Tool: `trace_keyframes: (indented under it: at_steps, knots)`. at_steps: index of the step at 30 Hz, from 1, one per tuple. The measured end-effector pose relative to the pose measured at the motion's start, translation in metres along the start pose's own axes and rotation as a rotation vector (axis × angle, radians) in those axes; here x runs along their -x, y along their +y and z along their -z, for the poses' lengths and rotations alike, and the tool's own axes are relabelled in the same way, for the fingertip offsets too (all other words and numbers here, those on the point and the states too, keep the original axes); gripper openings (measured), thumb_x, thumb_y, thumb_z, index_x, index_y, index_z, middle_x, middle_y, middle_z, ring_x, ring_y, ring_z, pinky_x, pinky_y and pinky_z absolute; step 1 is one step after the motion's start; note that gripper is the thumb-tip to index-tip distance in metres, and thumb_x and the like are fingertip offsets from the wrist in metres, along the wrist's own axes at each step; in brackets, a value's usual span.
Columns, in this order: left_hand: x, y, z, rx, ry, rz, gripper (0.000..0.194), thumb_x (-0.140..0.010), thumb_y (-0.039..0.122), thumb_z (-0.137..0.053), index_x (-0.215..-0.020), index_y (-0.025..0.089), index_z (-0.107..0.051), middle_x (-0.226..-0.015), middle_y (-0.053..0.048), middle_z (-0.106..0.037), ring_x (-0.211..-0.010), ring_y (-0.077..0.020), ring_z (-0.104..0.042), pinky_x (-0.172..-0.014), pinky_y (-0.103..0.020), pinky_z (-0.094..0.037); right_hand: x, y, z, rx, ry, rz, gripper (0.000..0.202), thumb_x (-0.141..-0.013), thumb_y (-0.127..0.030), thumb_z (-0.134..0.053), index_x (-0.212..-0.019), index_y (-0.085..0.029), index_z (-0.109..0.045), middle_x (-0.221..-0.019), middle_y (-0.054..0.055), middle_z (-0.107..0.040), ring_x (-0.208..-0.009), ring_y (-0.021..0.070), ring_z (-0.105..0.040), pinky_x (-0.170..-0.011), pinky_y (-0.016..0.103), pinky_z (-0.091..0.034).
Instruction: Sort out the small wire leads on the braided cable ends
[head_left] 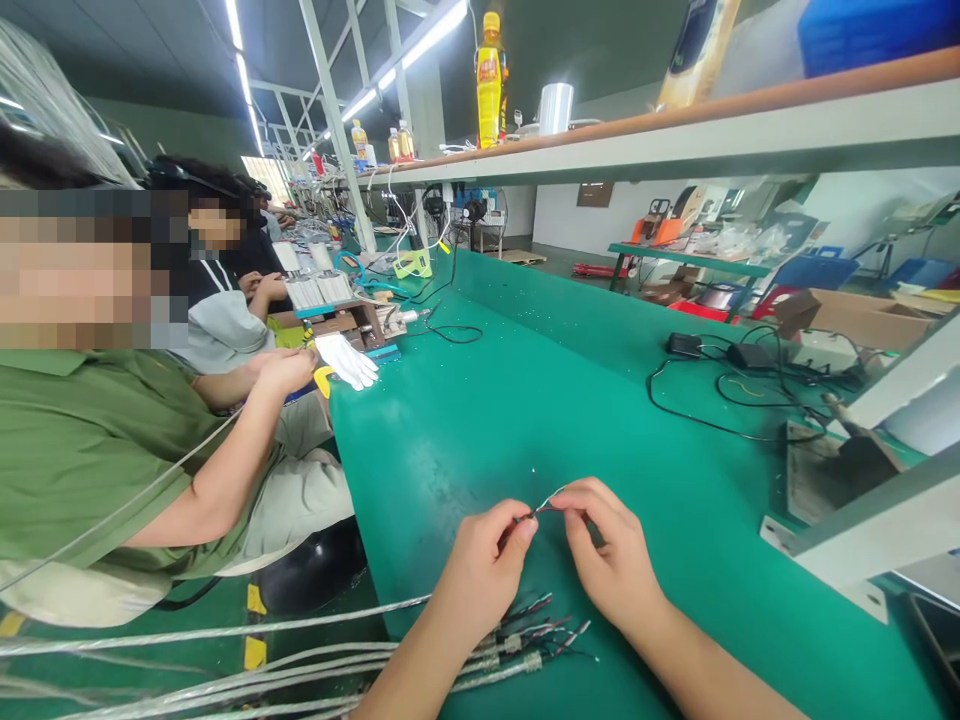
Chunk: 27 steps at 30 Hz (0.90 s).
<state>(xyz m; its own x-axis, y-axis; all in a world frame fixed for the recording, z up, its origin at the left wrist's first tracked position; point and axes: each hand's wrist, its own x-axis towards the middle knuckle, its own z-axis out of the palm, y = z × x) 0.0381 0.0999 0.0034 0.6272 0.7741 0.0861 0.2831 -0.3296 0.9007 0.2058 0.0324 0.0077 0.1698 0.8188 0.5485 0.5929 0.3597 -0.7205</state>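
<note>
My left hand [491,560] pinches the end of a cable, where thin dark, red and white wires [546,505] come out between thumb and forefinger. Just to the right, my right hand [611,550] has its thumb and forefinger closed on the free ends of those wires. Both hands are over the green table mat [585,410]. Below them, several clear-jacketed cables [300,665] run in from the left, and their stripped ends [532,660] with coloured wires fan out on the mat, partly hidden by my left forearm.
A person in a green shirt [90,450] works at the left edge. A white glove [346,360] lies near a metal fixture [367,320]. Black adapters and cords [750,357] lie at right beside a white metal post [885,510]. A shelf [720,140] with bottles crosses above.
</note>
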Motion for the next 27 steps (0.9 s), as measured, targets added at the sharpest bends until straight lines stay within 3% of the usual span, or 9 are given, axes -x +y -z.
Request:
trace_keyframes:
  at_steps: [5,10,16,20,27]
  knots:
    - [0.001,0.001,0.0,-0.012,0.009,-0.012,0.029,-0.099,0.042,-0.043,-0.092,0.02,-0.061,-0.058,0.005,-0.049,-0.055,-0.0113,-0.045,-0.053,-0.025,-0.027,0.002,-0.006,0.001,0.032,-0.041,0.013,0.024,-0.094,-0.013,-0.046,-0.101,-0.023,-0.067,-0.096,0.007,-0.062,-0.085,0.02,-0.062,-0.074,0.034,-0.049]
    - [0.002,-0.001,0.0,-0.023,0.008,-0.041,0.028,-0.1,0.042,-0.044,-0.092,0.021,-0.061,-0.06,0.006,-0.047,-0.054,-0.0104,-0.041,-0.052,-0.025,-0.025,0.001,-0.004,0.003,-0.024,-0.045,-0.05,0.018,-0.094,-0.02,-0.052,-0.093,-0.022,-0.07,-0.092,0.006,-0.064,-0.083,0.0203,-0.062,-0.073,0.034,-0.047]
    - [0.004,-0.001,0.001,-0.018,0.05,-0.05,0.027,-0.099,0.041,-0.045,-0.091,0.021,-0.062,-0.061,0.006,-0.046,-0.055,-0.01,-0.04,-0.053,-0.025,-0.025,-0.003,0.009,-0.004,-0.387,-0.069,-0.377,0.026,-0.094,-0.04,-0.06,-0.081,-0.019,-0.069,-0.064,0.0,-0.057,-0.055,0.0127,-0.051,-0.053,0.028,-0.039]
    - [0.003,0.0,0.001,-0.032,0.038,-0.051,0.028,-0.1,0.042,-0.045,-0.09,0.021,-0.061,-0.061,0.006,-0.045,-0.055,-0.0102,-0.04,-0.053,-0.025,-0.026,-0.005,0.016,-0.006,-0.594,-0.048,-0.505,0.023,-0.088,-0.041,-0.068,-0.085,-0.019,-0.067,-0.056,-0.004,-0.054,-0.05,0.0102,-0.046,-0.05,0.025,-0.035]
    - [0.002,-0.001,0.001,-0.044,-0.007,-0.07,0.027,-0.1,0.041,-0.044,-0.091,0.022,-0.06,-0.061,0.006,-0.049,-0.055,-0.0105,-0.044,-0.055,-0.025,-0.028,-0.005,0.02,-0.007,-0.701,-0.005,-0.489,0.021,-0.087,-0.037,-0.071,-0.1,-0.021,-0.065,-0.062,-0.006,-0.053,-0.05,0.0092,-0.045,-0.048,0.024,-0.033]
